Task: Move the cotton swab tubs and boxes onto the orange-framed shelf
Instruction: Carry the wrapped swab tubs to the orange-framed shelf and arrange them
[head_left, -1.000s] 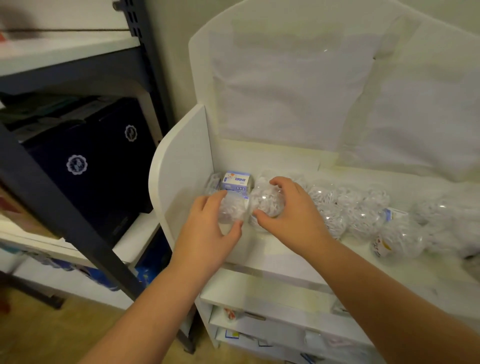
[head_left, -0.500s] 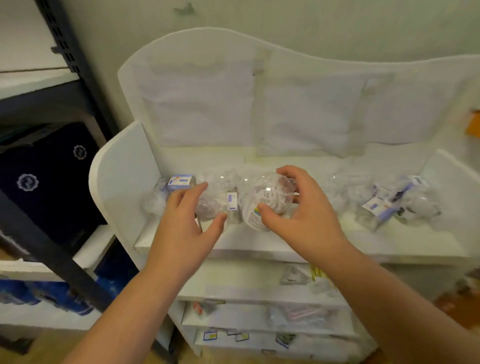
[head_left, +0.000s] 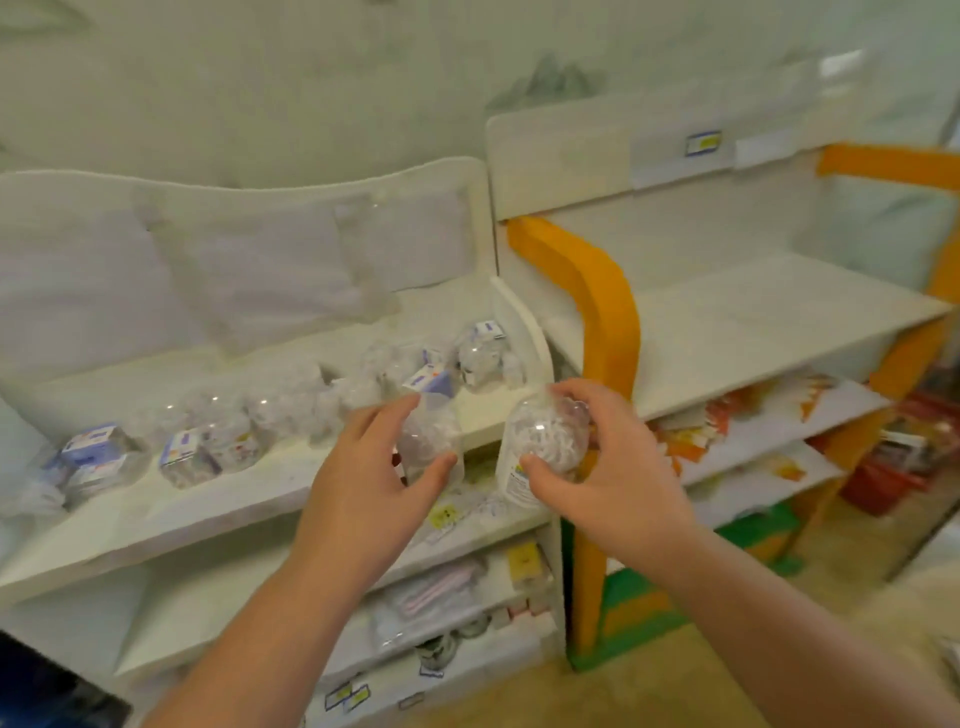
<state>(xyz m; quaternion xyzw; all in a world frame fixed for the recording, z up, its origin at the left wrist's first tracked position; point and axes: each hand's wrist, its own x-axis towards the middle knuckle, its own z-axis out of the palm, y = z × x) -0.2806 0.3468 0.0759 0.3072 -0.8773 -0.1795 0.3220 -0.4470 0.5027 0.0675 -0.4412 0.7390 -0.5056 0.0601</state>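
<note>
My left hand (head_left: 363, 483) grips a clear cotton swab tub (head_left: 428, 439), lifted in front of the white shelf (head_left: 208, 499). My right hand (head_left: 608, 467) grips a second clear tub (head_left: 543, 441) full of white swabs, held level with the orange post (head_left: 605, 322) of the orange-framed shelf (head_left: 753, 322). Several more clear tubs and small boxes (head_left: 192, 452) lie along the white shelf's top board, with another cluster (head_left: 480, 356) at its right end. The orange-framed shelf's top board shows nothing on it.
Lower boards of the white shelf hold packets and labelled items (head_left: 441, 597). The orange-framed shelf's lower boards carry orange and white packets (head_left: 727, 415). A red basket (head_left: 883, 478) stands on the floor at the right. A dark box corner (head_left: 47, 696) shows bottom left.
Both hands have lifted their tubs off the white shelf and carried them right, toward the orange post. The view has swung right, bringing the orange-framed shelf into sight.
</note>
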